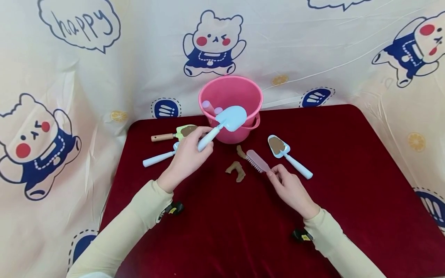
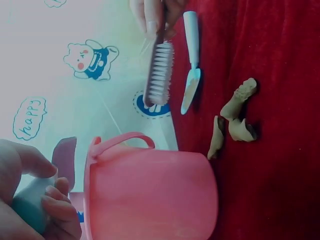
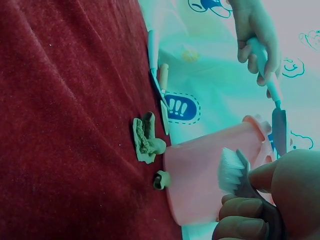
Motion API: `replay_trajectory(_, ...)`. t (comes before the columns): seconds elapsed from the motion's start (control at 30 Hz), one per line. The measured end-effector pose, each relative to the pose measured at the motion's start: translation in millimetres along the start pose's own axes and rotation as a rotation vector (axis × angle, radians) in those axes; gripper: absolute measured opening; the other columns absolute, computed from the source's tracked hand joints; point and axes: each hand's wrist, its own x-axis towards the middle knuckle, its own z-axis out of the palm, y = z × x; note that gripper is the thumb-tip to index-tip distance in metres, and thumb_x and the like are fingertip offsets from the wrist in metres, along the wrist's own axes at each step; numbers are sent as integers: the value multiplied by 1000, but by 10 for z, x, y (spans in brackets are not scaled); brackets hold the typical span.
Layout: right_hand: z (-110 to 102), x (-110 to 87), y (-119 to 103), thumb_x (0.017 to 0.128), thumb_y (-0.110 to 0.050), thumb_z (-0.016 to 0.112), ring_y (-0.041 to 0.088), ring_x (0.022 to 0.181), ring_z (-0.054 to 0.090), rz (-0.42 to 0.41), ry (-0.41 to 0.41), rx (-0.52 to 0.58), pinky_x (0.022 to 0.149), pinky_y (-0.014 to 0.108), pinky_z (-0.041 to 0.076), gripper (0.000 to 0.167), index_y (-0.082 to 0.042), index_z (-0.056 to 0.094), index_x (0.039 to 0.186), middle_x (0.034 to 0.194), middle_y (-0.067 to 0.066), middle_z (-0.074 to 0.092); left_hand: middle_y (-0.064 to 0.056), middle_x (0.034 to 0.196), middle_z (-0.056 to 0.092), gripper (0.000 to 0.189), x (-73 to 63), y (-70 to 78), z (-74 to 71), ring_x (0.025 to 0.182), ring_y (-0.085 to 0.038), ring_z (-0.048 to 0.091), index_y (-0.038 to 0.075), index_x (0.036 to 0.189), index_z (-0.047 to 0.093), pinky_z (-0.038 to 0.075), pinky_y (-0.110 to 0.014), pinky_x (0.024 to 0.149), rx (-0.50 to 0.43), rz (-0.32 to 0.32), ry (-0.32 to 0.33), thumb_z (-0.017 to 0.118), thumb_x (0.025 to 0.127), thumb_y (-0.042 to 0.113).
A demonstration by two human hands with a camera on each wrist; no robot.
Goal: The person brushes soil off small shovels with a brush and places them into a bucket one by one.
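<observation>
A: What lettering do we find past the left hand?

B: We read "happy" inside a speech bubble on the printed cloth, beyond that hand and to its left; we can read it in the left wrist view too.

A: Any other signs for us?

B: We make out three exclamation marks in a blue oval on the same cloth, beyond the left hand, and in another oval beyond the right hand.

A: And the yellow label just behind the right hand?

B: Too small for us to read.
</observation>
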Motion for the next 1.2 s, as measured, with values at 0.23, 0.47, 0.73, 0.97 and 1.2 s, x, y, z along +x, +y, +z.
replay_trajectory(0.23, 30, 0, 3, 110, -34, 53, 9, 56, 45, 5, -14, 9, 52, 26, 41, 22, -14, 61, 111, 71, -4, 54, -12, 127, 58, 46, 100, 66, -1, 106, -26, 53, 8, 142, 58, 49, -42, 86, 3, 29, 6, 60, 95, 9)
replay_trajectory(0.47, 28, -27, 41, 110, -34, 53, 8, 56, 45, 3, -12, 12, 52, 26, 41, 22, -13, 62, 111, 71, -5, 53, -11, 114, 57, 19, 301, 181, 66, 100, -24, 53, 5, 116, 56, 49, -38, 81, 30, 45, 88, 61, 97, 8)
replay_trajectory(0.73, 34, -76, 82, 109, -35, 55, 8, 56, 44, 11, -30, 27, 52, 26, 41, 22, -14, 62, 110, 70, -6, 52, -13, 105, 53, 10, 521, 217, 127, 92, -25, 53, 5, 104, 50, 48, -37, 75, 111, 134, 183, 56, 97, 8)
replay_trajectory(0.97, 14, -119, 127, 109, -33, 57, 7, 55, 43, 11, -24, 42, 52, 25, 40, 19, -15, 62, 110, 69, -6, 51, -13, 100, 60, 22, 771, 253, 271, 87, -26, 57, 0, 119, 52, 51, -37, 75, 137, 165, 218, 62, 104, 12)
replay_trajectory(1.2, 1, -169, 172, 108, -32, 58, 6, 55, 43, 18, -25, 43, 51, 25, 40, 17, -15, 62, 109, 68, -7, 50, -16, 109, 63, 25, 813, 219, 427, 99, -29, 64, 2, 121, 61, 57, -42, 89, 214, 124, 189, 68, 102, 17)
